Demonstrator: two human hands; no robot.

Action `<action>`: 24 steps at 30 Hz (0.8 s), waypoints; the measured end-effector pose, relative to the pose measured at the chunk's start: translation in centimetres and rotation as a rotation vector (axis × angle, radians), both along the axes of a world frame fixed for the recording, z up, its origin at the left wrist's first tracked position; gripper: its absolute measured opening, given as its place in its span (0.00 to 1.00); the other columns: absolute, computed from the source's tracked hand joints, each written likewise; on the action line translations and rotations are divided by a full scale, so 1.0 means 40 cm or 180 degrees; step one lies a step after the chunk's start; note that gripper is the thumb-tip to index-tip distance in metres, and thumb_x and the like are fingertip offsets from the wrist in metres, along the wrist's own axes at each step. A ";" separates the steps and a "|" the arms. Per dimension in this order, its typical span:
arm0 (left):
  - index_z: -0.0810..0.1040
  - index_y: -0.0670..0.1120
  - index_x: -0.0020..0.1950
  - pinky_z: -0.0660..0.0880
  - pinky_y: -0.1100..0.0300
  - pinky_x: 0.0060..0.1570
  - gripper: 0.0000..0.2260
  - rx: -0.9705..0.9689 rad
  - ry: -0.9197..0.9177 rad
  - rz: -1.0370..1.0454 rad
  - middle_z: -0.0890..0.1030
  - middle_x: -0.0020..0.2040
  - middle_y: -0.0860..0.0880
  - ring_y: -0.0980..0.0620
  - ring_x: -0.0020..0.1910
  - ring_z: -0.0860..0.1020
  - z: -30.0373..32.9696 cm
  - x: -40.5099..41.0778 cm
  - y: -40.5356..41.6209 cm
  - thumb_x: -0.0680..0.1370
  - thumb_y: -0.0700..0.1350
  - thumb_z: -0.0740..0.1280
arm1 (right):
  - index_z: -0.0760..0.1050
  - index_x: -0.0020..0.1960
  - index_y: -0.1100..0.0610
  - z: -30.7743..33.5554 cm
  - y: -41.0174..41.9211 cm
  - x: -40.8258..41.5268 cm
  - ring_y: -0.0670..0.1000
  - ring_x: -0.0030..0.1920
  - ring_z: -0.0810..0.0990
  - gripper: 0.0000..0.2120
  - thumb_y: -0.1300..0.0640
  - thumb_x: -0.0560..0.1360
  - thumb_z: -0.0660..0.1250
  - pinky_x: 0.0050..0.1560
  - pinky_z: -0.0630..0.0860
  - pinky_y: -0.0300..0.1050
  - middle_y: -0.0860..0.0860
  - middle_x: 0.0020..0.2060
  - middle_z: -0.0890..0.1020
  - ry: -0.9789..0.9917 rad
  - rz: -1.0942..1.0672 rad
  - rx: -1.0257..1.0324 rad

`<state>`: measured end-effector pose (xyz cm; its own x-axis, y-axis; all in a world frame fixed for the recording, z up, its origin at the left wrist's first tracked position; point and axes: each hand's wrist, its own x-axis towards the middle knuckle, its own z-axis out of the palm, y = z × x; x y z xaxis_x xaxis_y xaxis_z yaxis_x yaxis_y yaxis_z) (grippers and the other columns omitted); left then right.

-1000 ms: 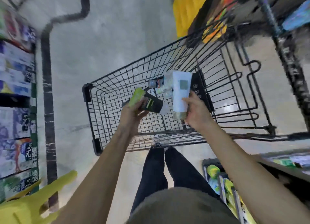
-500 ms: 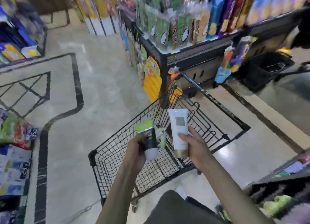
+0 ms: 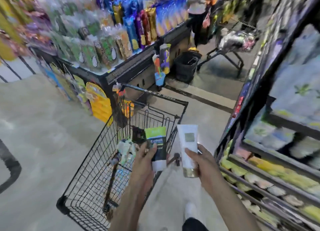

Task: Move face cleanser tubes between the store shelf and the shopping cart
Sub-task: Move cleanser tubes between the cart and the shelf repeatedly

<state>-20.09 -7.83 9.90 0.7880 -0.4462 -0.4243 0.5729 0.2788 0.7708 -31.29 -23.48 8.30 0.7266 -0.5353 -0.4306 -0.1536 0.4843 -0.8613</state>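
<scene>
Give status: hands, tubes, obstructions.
Left hand grips green-black tube. Right hand grips white tube. Both above cart edge; nothing blocking.

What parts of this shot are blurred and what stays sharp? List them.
Head view: the shelves on the right and the snack display are motion-smeared; the green-and-black tube and white tube are fairly sharp; wide-angle bending curves the cart; a glare patch lies on the floor beyond.

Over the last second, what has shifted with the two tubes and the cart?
Both hands lifted their tubes from over the cart basket and swung right toward the shelf; the white tube is now past the cart's edge. No grip changed: the left hand still grips the green-and-black tube, the right hand the white one. Items remain in the cart.
</scene>
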 end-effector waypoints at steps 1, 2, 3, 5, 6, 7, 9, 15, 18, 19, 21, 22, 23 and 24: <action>0.77 0.46 0.62 0.83 0.44 0.46 0.11 -0.0021 -0.0028 -0.0114 0.87 0.49 0.41 0.40 0.43 0.85 0.007 -0.031 -0.018 0.80 0.40 0.68 | 0.81 0.64 0.52 0.006 -0.004 -0.040 0.62 0.53 0.85 0.17 0.58 0.75 0.75 0.52 0.81 0.57 0.58 0.54 0.87 -0.0012 -0.0126 0.0007; 0.77 0.48 0.60 0.82 0.44 0.46 0.09 -0.0009 -0.0089 -0.0225 0.87 0.47 0.44 0.42 0.42 0.85 0.013 -0.060 -0.036 0.80 0.40 0.68 | 0.81 0.63 0.51 0.011 -0.008 -0.080 0.62 0.53 0.85 0.17 0.58 0.75 0.75 0.52 0.81 0.56 0.58 0.54 0.87 -0.0028 -0.0246 0.0014; 0.78 0.49 0.59 0.81 0.42 0.49 0.09 0.0021 -0.0137 -0.0376 0.87 0.46 0.45 0.42 0.42 0.85 0.017 -0.089 -0.053 0.79 0.41 0.69 | 0.81 0.63 0.51 0.018 -0.013 -0.120 0.62 0.52 0.85 0.16 0.58 0.76 0.75 0.51 0.80 0.57 0.58 0.54 0.87 -0.0040 -0.0365 0.0012; 0.78 0.46 0.64 0.76 0.36 0.57 0.14 0.0068 -0.0288 -0.0740 0.86 0.51 0.39 0.38 0.45 0.84 0.028 -0.146 -0.087 0.79 0.45 0.69 | 0.81 0.63 0.51 0.029 -0.027 -0.199 0.62 0.52 0.85 0.16 0.58 0.76 0.74 0.52 0.78 0.58 0.58 0.53 0.87 -0.0068 -0.0597 -0.0020; 0.77 0.45 0.67 0.76 0.34 0.58 0.17 0.0073 -0.0370 -0.0948 0.84 0.55 0.36 0.36 0.48 0.84 0.032 -0.174 -0.105 0.79 0.46 0.69 | 0.81 0.64 0.51 0.034 -0.036 -0.239 0.61 0.52 0.85 0.17 0.58 0.76 0.75 0.53 0.78 0.59 0.57 0.54 0.87 -0.0082 -0.0734 -0.0037; 0.76 0.46 0.69 0.76 0.34 0.58 0.18 0.0080 -0.0421 -0.1123 0.83 0.57 0.35 0.34 0.51 0.83 0.036 -0.203 -0.124 0.80 0.48 0.69 | 0.80 0.64 0.52 0.043 -0.044 -0.279 0.61 0.54 0.85 0.18 0.58 0.75 0.75 0.55 0.79 0.59 0.56 0.54 0.87 -0.0090 -0.0888 -0.0032; 0.75 0.49 0.70 0.79 0.38 0.54 0.17 0.0087 -0.0529 -0.1393 0.83 0.59 0.36 0.33 0.54 0.83 0.045 -0.265 -0.167 0.82 0.49 0.67 | 0.80 0.65 0.51 0.062 -0.060 -0.360 0.61 0.55 0.86 0.18 0.58 0.75 0.75 0.56 0.80 0.58 0.55 0.55 0.87 -0.0134 -0.1136 -0.0042; 0.74 0.52 0.71 0.80 0.47 0.45 0.18 0.0080 -0.0692 -0.1896 0.84 0.59 0.38 0.35 0.52 0.84 0.074 -0.487 -0.302 0.81 0.51 0.67 | 0.79 0.65 0.48 0.106 -0.117 -0.610 0.57 0.52 0.86 0.20 0.56 0.74 0.76 0.54 0.81 0.57 0.52 0.52 0.88 -0.0186 -0.1645 -0.0156; 0.74 0.53 0.71 0.80 0.44 0.52 0.19 0.0079 -0.0674 -0.2049 0.83 0.61 0.42 0.38 0.52 0.84 0.087 -0.609 -0.355 0.81 0.52 0.68 | 0.79 0.64 0.49 0.125 -0.139 -0.743 0.53 0.52 0.86 0.18 0.56 0.75 0.76 0.48 0.80 0.51 0.50 0.51 0.88 -0.0171 -0.1789 -0.0285; 0.75 0.53 0.70 0.80 0.43 0.53 0.18 0.0035 -0.0650 -0.2082 0.83 0.61 0.42 0.39 0.51 0.85 0.092 -0.647 -0.370 0.81 0.52 0.68 | 0.79 0.64 0.49 0.135 -0.145 -0.785 0.51 0.52 0.86 0.18 0.56 0.75 0.76 0.51 0.81 0.52 0.48 0.52 0.88 -0.0180 -0.1829 -0.0324; 0.77 0.53 0.68 0.80 0.45 0.51 0.18 -0.0002 -0.0657 -0.2146 0.83 0.61 0.41 0.40 0.49 0.84 0.101 -0.717 -0.397 0.79 0.51 0.70 | 0.78 0.64 0.50 0.147 -0.160 -0.863 0.49 0.53 0.86 0.18 0.57 0.75 0.75 0.55 0.81 0.52 0.48 0.52 0.88 -0.0147 -0.1885 -0.0401; 0.77 0.53 0.68 0.79 0.46 0.49 0.19 0.0003 -0.0693 -0.2163 0.84 0.60 0.42 0.41 0.49 0.84 0.103 -0.749 -0.410 0.77 0.50 0.71 | 0.78 0.64 0.50 0.147 -0.170 -0.899 0.49 0.53 0.86 0.19 0.57 0.75 0.75 0.55 0.81 0.53 0.48 0.52 0.88 -0.0141 -0.1899 -0.0452; 0.77 0.53 0.68 0.79 0.46 0.49 0.21 -0.0021 -0.0725 -0.2162 0.84 0.60 0.43 0.41 0.51 0.84 0.104 -0.781 -0.420 0.75 0.49 0.72 | 0.78 0.65 0.50 0.148 -0.178 -0.932 0.50 0.53 0.86 0.19 0.57 0.75 0.76 0.56 0.81 0.55 0.48 0.52 0.88 -0.0123 -0.1904 -0.0486; 0.77 0.53 0.68 0.80 0.45 0.49 0.23 -0.0046 -0.0735 -0.2168 0.84 0.60 0.43 0.40 0.54 0.84 0.105 -0.809 -0.430 0.73 0.48 0.73 | 0.78 0.65 0.49 0.148 -0.186 -0.962 0.50 0.53 0.86 0.20 0.57 0.75 0.76 0.57 0.81 0.59 0.48 0.52 0.88 -0.0104 -0.1904 -0.0506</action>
